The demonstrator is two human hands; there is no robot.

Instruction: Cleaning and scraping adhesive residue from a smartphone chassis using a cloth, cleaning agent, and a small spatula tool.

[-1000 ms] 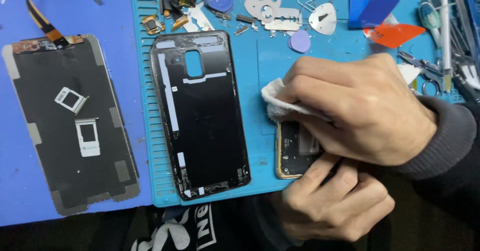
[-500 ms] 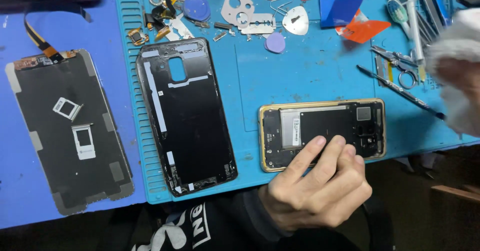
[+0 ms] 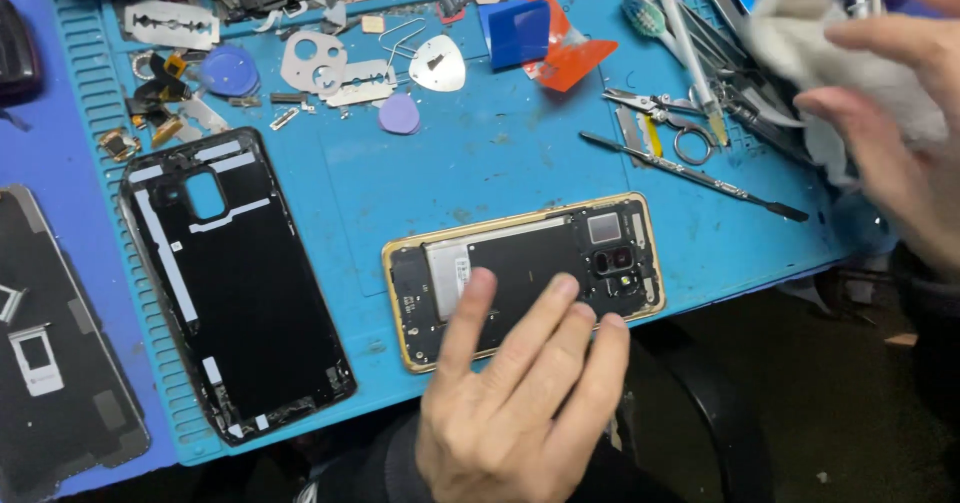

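Pressing our left hand [image 3: 520,393], fingers spread flat, on the opened phone [image 3: 525,275] lying lengthwise along the surface's near edge; our right hand [image 3: 890,113], apparently clutching a white cloth [image 3: 800,33], hovers at the far right corner.

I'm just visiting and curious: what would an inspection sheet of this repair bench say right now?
Surface: blue ribbed work mat, stained, on a darker blue top.
Job's things: opened gold-framed phone lying flat near the mat's front edge, insides showing; white cloth.
Clutter: black back cover left of the phone; a black panel off the mat; picks, razor blade, scissors, toothbrush, thin metal tool, small parts along the back.
Grippers: left hand rests its fingers on the phone; right hand holds the cloth over the tools, away from the phone.
Cables: nothing seen for certain.
Surroundings: dark floor below the bench edge.
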